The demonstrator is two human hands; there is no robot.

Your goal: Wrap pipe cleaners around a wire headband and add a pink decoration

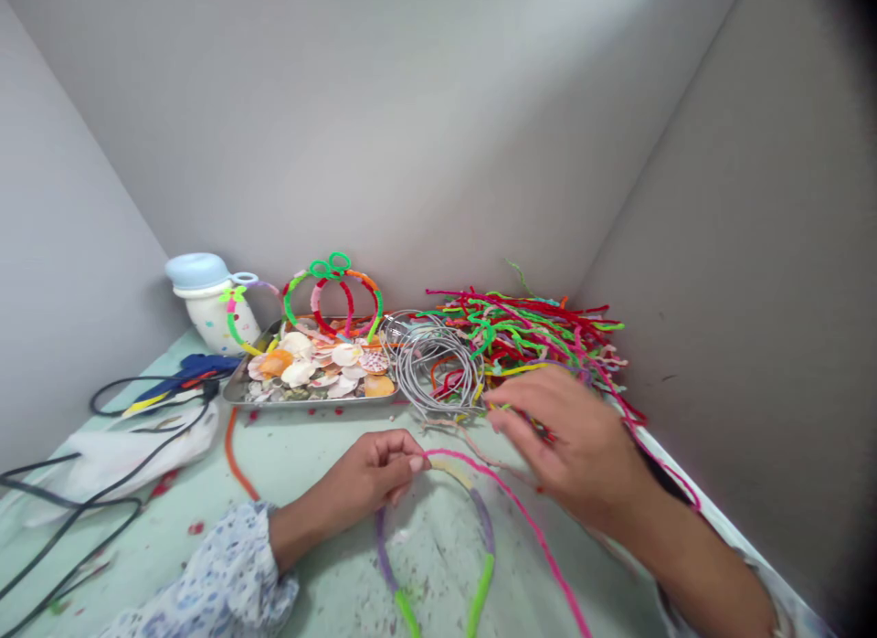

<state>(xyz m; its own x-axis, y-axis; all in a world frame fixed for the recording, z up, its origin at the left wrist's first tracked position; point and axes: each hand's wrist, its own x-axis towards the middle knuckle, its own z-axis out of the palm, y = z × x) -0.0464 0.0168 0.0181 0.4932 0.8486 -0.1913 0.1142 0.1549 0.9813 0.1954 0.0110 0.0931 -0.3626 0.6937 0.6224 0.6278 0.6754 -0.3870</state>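
Note:
My left hand (pixel 384 473) is closed in a pinch on the top of a headband (pixel 483 515) wrapped in cream, purple and green fuzzy stems. At the same fingertips is one end of a bright pink pipe cleaner (pixel 524 515), which runs down to the right past the headband. My right hand (pixel 565 432) is raised to the right, with thumb and forefinger slightly apart and curved. It is beside a coil of grey wire (pixel 438 364) and in front of a heap of coloured pipe cleaners (pixel 534 323). The other right fingers are partly hidden.
A metal tray (pixel 315 402) of seashells (pixel 298 373) stands at the back, with finished-looking fuzzy hoops (pixel 353 304) upright at it. Left of it are a white bottle with a blue lid (pixel 212 300), blue-handled pliers (pixel 188 373), a plastic bag (pixel 137 464) and black cables (pixel 75 505). Grey walls enclose the table.

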